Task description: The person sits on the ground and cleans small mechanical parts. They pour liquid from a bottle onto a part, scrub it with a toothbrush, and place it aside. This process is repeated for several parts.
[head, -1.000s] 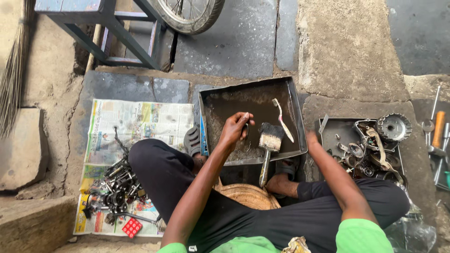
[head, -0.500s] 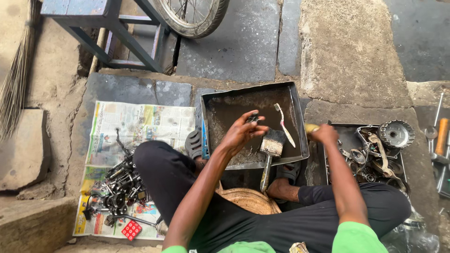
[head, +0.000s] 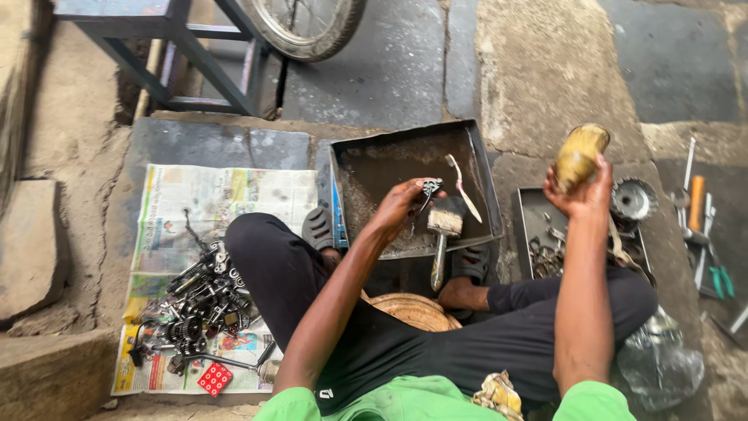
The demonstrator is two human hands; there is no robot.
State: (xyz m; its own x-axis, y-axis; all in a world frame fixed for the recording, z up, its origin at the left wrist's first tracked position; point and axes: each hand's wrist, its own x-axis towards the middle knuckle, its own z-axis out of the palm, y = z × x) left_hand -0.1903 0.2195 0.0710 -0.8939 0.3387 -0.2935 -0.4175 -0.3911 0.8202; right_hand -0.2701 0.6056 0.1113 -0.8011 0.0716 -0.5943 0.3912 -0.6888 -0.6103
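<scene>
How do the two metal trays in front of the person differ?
The large tray sits centre, tilted, nearly bare but for grime, a brush and a pale toothbrush. The small tray to its right is crowded with metal parts. The left hand holds a small part over the large tray. Both are dark, rectangular and oily.

A newspaper sheet [head: 210, 234] lies spread flat on the stone floor to the person's left, pale with coloured printed pictures and half covered by dark metal parts. A small red square card or packet with white dots [head: 214, 379] rests at the sheet's near edge. A crumpled clear plastic bag [head: 658, 362] sits on the ground by the right knee.
</scene>
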